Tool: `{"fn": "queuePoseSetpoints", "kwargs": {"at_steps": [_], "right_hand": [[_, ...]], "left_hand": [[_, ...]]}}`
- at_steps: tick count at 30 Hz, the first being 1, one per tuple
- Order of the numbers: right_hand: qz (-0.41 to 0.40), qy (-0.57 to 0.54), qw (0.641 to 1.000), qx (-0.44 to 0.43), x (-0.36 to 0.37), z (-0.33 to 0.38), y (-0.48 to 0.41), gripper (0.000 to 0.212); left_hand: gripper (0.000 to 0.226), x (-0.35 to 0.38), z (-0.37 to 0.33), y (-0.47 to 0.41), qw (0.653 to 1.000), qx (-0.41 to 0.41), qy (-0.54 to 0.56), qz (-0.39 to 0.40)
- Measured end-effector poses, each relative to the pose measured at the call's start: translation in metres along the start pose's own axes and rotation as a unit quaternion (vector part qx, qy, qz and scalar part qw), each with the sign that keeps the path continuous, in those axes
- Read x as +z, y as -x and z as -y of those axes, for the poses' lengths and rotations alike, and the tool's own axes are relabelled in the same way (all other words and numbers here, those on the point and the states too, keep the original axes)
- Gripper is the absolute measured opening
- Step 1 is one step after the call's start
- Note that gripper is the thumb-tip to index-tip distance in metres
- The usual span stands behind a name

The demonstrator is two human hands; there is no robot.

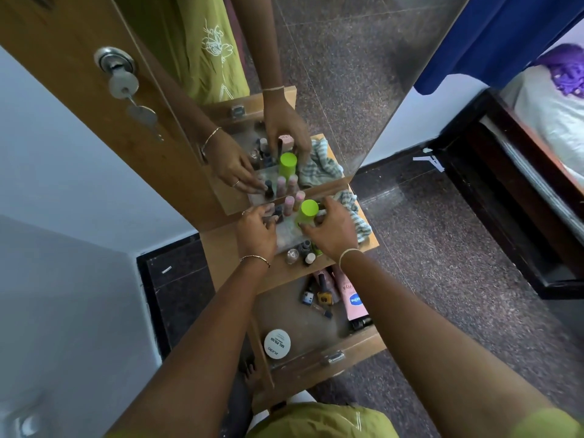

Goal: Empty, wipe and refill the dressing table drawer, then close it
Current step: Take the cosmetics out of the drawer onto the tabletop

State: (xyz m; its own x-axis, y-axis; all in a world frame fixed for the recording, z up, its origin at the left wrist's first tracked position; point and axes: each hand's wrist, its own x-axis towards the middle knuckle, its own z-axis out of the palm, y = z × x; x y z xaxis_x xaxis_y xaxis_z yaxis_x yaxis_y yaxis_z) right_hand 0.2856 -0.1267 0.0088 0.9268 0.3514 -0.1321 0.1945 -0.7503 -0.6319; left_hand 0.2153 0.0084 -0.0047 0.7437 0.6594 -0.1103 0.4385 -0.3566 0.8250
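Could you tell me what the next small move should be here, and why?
Probably let go of the green bottle on the tabletop and bring the right hand down to the open drawer, taking the pink tube. The drawer holds several items, including small bottles and a white tin, so emptying looks unfinished; the cloth lies unused.

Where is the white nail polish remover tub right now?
In the head view, the white tub lies in the open drawer, at its front left corner, apart from the bottles and pink tube near the back.
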Motion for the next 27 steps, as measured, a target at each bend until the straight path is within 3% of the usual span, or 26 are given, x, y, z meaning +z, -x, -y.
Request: {"fn": "queuePoseSetpoints", "kwargs": {"at_steps": [6, 11, 16, 22, 27], "right_hand": [[-0.071, -0.022, 0.996, 0.048, -0.012, 0.000, 0.029, 0.051], [-0.170, -0.068, 0.978, 0.101, -0.011, -0.019, 0.085, 0.031], [-0.162, -0.077, 0.971, 0.157, 0.010, -0.046, 0.142, 0.021], [-0.081, -0.100, 0.970, 0.208, 0.042, -0.067, 0.184, 0.007], [-0.030, -0.056, 0.974, 0.219, 0.065, -0.080, 0.206, 0.004]], "left_hand": [[0.025, -0.013, 0.009, 0.034, 1.000, -0.015, 0.020, -0.012], [0.032, -0.020, 0.029, 0.088, 0.998, -0.043, 0.035, -0.003], [0.024, -0.025, 0.058, 0.131, 0.998, -0.023, -0.023, 0.060], [0.012, -0.026, 0.090, 0.160, 0.980, -0.038, -0.081, 0.180], [0.030, -0.020, 0.105, 0.171, 0.945, 0.030, -0.199, 0.259]]}}
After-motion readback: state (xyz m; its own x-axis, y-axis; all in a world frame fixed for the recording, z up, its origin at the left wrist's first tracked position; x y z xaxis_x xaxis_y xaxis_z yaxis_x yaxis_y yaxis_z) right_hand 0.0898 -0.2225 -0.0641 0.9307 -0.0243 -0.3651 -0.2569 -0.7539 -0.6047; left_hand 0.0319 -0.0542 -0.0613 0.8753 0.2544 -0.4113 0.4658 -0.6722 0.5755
